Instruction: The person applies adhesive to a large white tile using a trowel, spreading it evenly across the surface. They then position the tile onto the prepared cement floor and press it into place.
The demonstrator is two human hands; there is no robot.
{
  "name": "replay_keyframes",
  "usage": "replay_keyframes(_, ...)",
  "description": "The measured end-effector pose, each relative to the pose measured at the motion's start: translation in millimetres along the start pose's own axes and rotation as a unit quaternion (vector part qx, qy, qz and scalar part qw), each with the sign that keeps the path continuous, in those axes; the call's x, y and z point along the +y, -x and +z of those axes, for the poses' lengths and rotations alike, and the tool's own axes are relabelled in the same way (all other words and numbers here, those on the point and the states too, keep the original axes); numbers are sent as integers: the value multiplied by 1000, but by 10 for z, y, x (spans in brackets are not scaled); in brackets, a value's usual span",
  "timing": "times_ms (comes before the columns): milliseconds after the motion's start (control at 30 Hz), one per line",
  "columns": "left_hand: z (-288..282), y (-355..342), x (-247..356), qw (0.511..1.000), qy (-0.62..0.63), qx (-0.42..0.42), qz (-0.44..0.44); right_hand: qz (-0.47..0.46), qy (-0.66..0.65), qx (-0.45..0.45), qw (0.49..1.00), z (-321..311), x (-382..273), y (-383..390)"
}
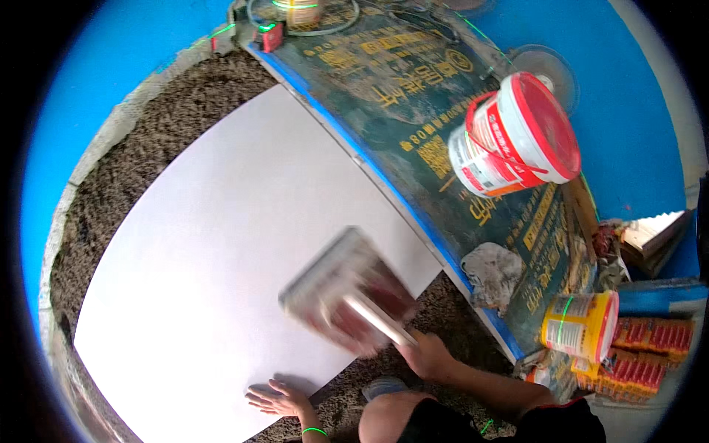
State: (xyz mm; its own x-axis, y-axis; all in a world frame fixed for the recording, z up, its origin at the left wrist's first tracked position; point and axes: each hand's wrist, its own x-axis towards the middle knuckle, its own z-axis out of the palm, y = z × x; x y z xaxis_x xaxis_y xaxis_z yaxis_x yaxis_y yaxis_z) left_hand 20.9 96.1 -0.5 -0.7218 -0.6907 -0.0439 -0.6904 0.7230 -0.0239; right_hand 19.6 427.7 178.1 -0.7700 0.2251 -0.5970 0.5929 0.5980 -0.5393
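A large white tile (221, 244) lies flat on a rough bed of grey-brown mortar (177, 103). My right hand (425, 354) grips the pale handle of a big rubber mallet (347, 292), which is blurred with motion just above the tile's near right part. My left hand (277, 399) rests flat with fingers spread on the tile's near edge. It holds nothing, and a green band sits on its wrist.
A dark printed sheet (413, 96) covers the floor along the tile's right side. A white and red bucket (517, 136) stands on it, with a yellow tub (580, 325), red packets (650, 351) and a crumpled rag (495, 273) nearer. A small laser level (269, 33) sits far back.
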Motion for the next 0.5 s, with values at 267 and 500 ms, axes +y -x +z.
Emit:
replay_keyframes(267,-36,-147,-170,1000,4,-1,-17,-217,-20,-17,976,-111,-2180,-1204)
replay_keyframes(500,-112,55,-12,999,18,26,27,-182,51,75,979,-191,-945,-1062)
